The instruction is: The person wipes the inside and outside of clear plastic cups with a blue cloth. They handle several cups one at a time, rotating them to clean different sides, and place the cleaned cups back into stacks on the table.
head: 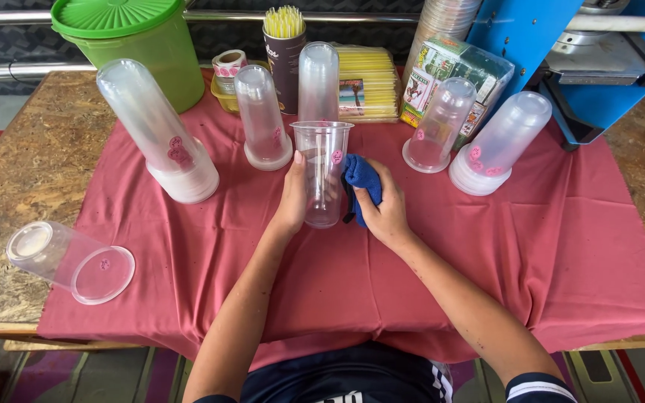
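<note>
Clear plastic cup (323, 175), upright with its mouth up, stands at the middle of the surface (9, 172) on a red cloth (561, 239) that covers most of it. The left hand (293, 198) is wrapped around the cup's left side, thumb pointing up along the wall, fingers closed on it. The right hand (386, 213) is closed on a folded blue rag (361, 183) and presses it against the cup's right side. Around this pair stand stacks of the same clear cups, turned mouth down: a tall stack leaning to the left (162, 138), a shorter one (261, 119) just behind the left hand, another upright one (318, 78) directly behind the held cup, and two tilted stacks (438, 127) (498, 145) to the right. One more clear cup lies on its side (69, 261) at the left edge of the red cloth, partly on the bare chipboard. At the back of the surface sit a green lidded bucket (132, 48), a roll of tape (228, 63), a dark tube holding yellow straws (284, 48), a flat pack of yellow straws (367, 86) and a plastic-wrapped packet with printed cartons (449, 75). A blue metal machine (561, 60) stands at the far right corner.
</note>
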